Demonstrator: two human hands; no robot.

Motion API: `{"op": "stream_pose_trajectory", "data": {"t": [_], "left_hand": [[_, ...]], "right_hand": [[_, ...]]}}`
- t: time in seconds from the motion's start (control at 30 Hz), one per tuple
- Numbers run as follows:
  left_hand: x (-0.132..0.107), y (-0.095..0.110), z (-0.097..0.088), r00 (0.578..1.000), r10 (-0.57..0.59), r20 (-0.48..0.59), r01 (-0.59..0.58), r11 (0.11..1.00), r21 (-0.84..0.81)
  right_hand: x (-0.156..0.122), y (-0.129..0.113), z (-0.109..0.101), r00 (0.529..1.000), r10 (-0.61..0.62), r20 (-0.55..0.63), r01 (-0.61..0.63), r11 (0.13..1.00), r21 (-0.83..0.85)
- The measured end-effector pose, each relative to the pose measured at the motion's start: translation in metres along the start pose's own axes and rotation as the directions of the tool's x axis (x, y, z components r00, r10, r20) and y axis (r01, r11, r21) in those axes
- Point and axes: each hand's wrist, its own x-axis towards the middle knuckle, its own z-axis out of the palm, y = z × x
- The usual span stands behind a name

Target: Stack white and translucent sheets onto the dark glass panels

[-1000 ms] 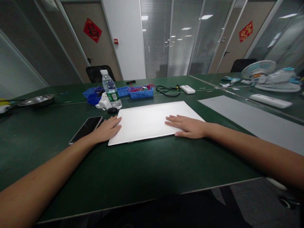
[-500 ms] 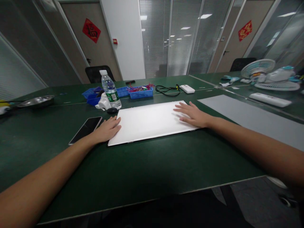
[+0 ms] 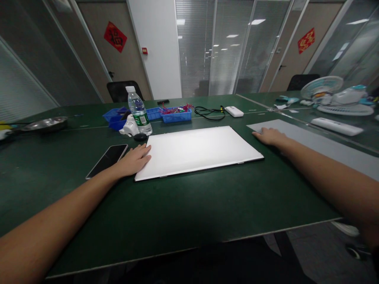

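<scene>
A white panel [image 3: 198, 150] with a thin dark rim lies flat on the green table. My left hand [image 3: 134, 161] rests at its left edge, fingers spread and their tips on the white surface. Over at the left edge of a light grey sheet [image 3: 299, 138] is my right hand [image 3: 269, 137]. Its fingers are bent together around that edge, thumb side toward the panel; how far they reach under the sheet is hidden. The sheet lies flat to the right of the panel.
Left of the panel lies a phone [image 3: 108, 161]. Behind it stand a water bottle [image 3: 139, 112], a black mouse [image 3: 140, 137] and blue trays [image 3: 177, 116], one with tangled wires. A black cable [image 3: 209, 114], a white box [image 3: 234, 111] and a fan [image 3: 340, 98] sit farther back.
My right hand has left the right part of the white panel and moved right to the grey sheet's edge, its fingers drawing in from spread. My left hand stays in place.
</scene>
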Motion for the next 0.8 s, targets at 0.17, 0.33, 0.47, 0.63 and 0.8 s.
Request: {"op": "stream_pose_trajectory", "data": {"t": [0.17,0.33,0.47,0.63,0.8], "left_hand": [[0.001,-0.001,0.001,1.0,-0.008,-0.007,0.008,1.0,0.001],[0.004,-0.006,0.004,1.0,0.008,-0.023,-0.008,1.0,-0.013],[0.005,-0.011,0.006,0.999,0.025,-0.032,-0.026,0.999,-0.028],[0.005,-0.011,0.006,0.998,0.041,-0.042,-0.043,0.999,-0.032],[0.003,-0.008,0.005,0.999,0.026,-0.032,-0.027,0.999,-0.027]], "right_hand": [[-0.006,-0.007,-0.008,0.993,-0.109,0.036,0.11,0.994,-0.011],[-0.019,-0.017,-0.02,0.989,-0.141,0.035,0.142,0.989,-0.035],[-0.028,-0.022,-0.028,0.996,-0.089,0.026,0.091,0.994,-0.055],[-0.039,-0.025,-0.04,0.998,-0.038,-0.046,0.036,0.999,-0.035],[-0.055,-0.032,-0.051,0.983,-0.074,-0.168,0.076,0.997,0.008]]}}
